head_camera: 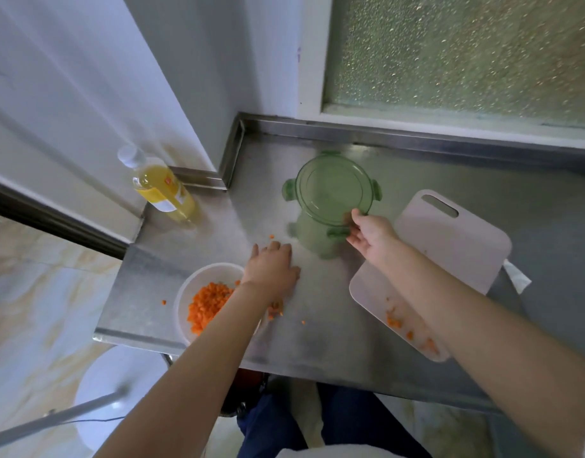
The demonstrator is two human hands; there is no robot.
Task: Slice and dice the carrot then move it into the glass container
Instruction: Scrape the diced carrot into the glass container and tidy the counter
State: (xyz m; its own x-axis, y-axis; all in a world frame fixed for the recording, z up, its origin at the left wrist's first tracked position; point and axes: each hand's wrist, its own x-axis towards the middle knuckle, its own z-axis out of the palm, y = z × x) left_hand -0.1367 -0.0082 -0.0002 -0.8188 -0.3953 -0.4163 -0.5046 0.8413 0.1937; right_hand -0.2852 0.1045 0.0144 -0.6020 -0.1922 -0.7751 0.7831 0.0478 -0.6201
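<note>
A round glass container point(185, 292) at the table's front left holds a heap of diced carrot point(206, 307). My left hand point(273, 267) lies flat on the steel table just right of it, fingers spread, above a few loose carrot bits point(275, 309). My right hand point(370, 236) pinches the near rim of a green clip lid point(330, 190), lifted off the table and blurred. More carrot bits point(395, 322) lie on the near end of the pale cutting board point(449, 246), partly hidden by my right forearm.
A yellow bottle point(162, 190) with a clear cap stands at the table's back left corner. The steel table point(317, 325) has a raised rim at the back under a frosted window. Stray carrot bits point(272, 237) dot the surface. A white paper point(517, 277) pokes from under the board.
</note>
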